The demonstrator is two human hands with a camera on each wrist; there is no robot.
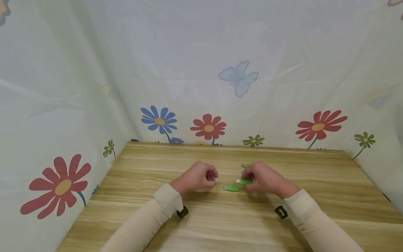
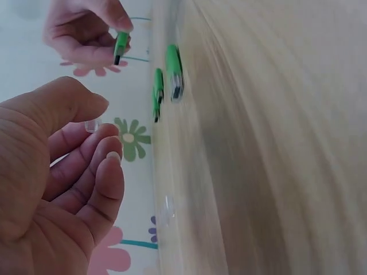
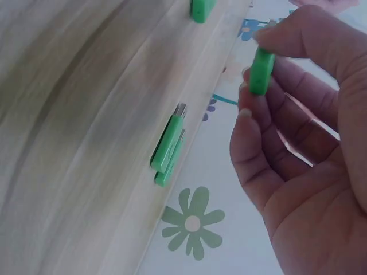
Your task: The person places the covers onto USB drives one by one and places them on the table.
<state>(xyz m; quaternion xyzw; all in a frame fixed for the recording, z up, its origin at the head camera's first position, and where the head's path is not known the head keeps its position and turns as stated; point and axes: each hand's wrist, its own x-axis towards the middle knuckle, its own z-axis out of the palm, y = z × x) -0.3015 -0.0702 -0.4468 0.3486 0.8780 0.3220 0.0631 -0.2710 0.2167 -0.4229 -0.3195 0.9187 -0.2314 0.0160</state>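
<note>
My left hand (image 1: 201, 175) pinches a small clear cap (image 2: 92, 125) between thumb and forefinger. My right hand (image 1: 264, 177) pinches a green USB flash drive (image 3: 262, 71) above the table, its metal plug bare and pointing towards the left hand. Another green USB flash drive (image 1: 233, 188) lies on the table between the hands; a clear cap seems to cover its plug in the left wrist view. Beyond the right hand lie two more green drives (image 3: 167, 143), side by side with bare plugs, partly hidden by that hand in the head view.
A loose clear cap (image 2: 167, 209) lies on the wooden table (image 1: 201, 224), just beyond the left hand. A white curtain (image 1: 189, 70) printed with flowers and a butterfly stands along the table's back and sides. Black wrist bands show under both cuffs.
</note>
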